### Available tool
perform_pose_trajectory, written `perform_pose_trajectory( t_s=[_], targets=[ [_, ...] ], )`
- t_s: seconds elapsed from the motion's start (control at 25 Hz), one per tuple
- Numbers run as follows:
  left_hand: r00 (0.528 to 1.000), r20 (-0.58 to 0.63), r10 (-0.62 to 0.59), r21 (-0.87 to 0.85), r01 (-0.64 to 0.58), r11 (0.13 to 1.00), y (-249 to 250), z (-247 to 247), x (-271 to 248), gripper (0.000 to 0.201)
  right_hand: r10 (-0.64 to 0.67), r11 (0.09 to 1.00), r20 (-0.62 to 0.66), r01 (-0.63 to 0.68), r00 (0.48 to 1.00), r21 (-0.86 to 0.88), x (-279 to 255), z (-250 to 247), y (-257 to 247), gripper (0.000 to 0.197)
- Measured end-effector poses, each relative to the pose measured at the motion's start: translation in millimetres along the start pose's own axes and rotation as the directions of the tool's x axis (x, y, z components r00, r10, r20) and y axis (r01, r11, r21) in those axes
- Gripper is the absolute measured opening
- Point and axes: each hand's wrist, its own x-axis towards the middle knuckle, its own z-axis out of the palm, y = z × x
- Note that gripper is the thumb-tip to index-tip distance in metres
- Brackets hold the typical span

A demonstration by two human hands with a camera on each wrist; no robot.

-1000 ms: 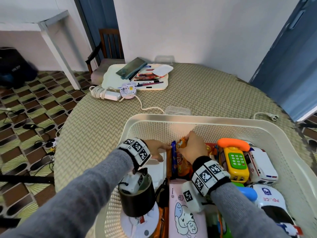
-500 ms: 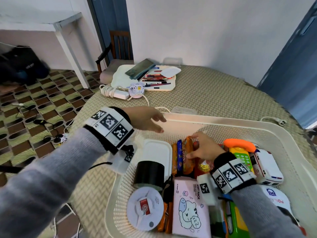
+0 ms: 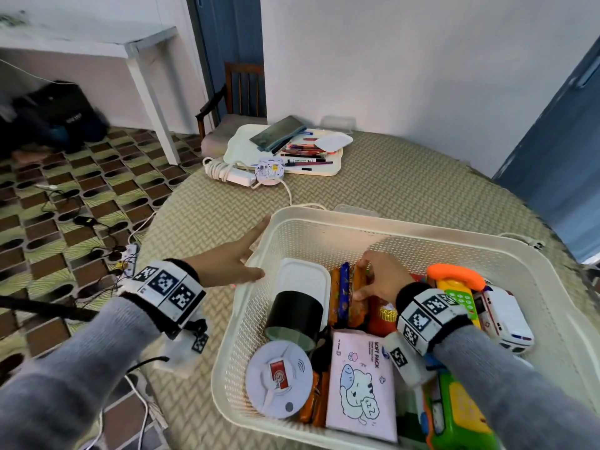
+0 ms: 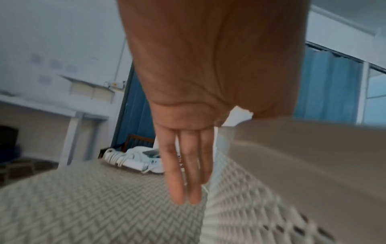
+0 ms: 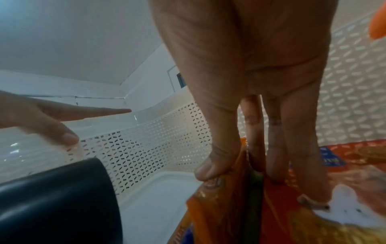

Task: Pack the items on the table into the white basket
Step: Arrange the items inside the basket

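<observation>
An orange snack packet point(image 3: 358, 295) is pinched upright by the right hand point(image 3: 383, 280) at the centre of the white basket point(image 3: 406, 222), lower right of the frame, and appears to be at the point of being seated. The left hand point(image 3: 227, 259), flat and empty, is held at the basket's left rim. A release is judged next; room is narrowed by a black cup point(image 3: 293, 315) and toy phone point(image 3: 454, 287).

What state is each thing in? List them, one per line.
left hand: open, fingers straight, at the basket's left wall.
right hand: pinching the orange snack packet, standing on edge.
white basket: upright, nearly full.
black cylinder: on its side.
white box: lid on.
toy phone: handset seated.
</observation>
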Motion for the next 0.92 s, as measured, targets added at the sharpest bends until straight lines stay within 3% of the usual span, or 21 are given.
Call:
perform_pose_trajectory(
  t_s=[0.16,0.4,0.68,0.8,0.92],
  targets=[
    [0.983,-0.164,0.086,-0.281,-0.130,0.951,-9.9,15.5,-7.0,0.081,-0.007,0.979,0.088,0.025,0.996,-0.202,4.0,1.1,-12.8,0.068],
    [0.949,-0.299,0.103,-0.351,-0.210,0.913,-11.9,28.7,-10.7,0.067,0.026,0.977,0.214,0.020,0.976,-0.214,1.3,-2.6,-8.5,0.090],
    [0.935,-0.334,0.117,-0.429,-0.262,0.864,-14.6,34.6,-9.6,0.065,0.041,0.863,0.109,0.020,0.993,-0.506,-6.5,14.6,-21.9,0.092],
    [0.942,-0.323,0.091,-0.441,-0.235,0.866,-20.2,34.6,-6.2,0.065,0.041,0.842,0.103,0.021,0.994,-0.539,-5.3,14.6,-23.5,0.097],
    [0.945,-0.317,0.083,-0.452,-0.228,0.862,-24.4,34.9,-3.2,0.066,-0.081,0.842,0.081,0.111,0.993,-0.528,-4.4,16.7,-25.3,0.096]
  ],
)
